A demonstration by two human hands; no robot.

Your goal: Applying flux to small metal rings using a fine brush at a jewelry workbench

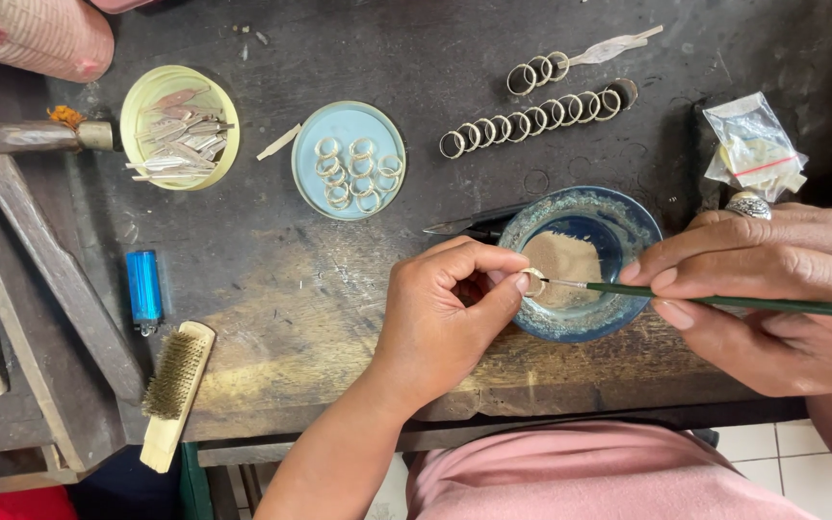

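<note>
over the blue bowl (pixel 618 226), left hand (pixel 440 318) pinches a ring (pixel 533 282), right hand (pixel 772 299) grips a brush (pixel 724 301); a slack pinch could drop the ring into the powder.

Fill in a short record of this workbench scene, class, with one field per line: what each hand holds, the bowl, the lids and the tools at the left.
left hand: pinches a small metal ring over the bowl
right hand: holds a thin green brush, tip at the ring
bowl: blue, holds tan powder
blue lid: about ten rings
yellow lid: small metal strips
loose rings: two rows behind the bowl
left side: blue lighter, wire brush
</note>
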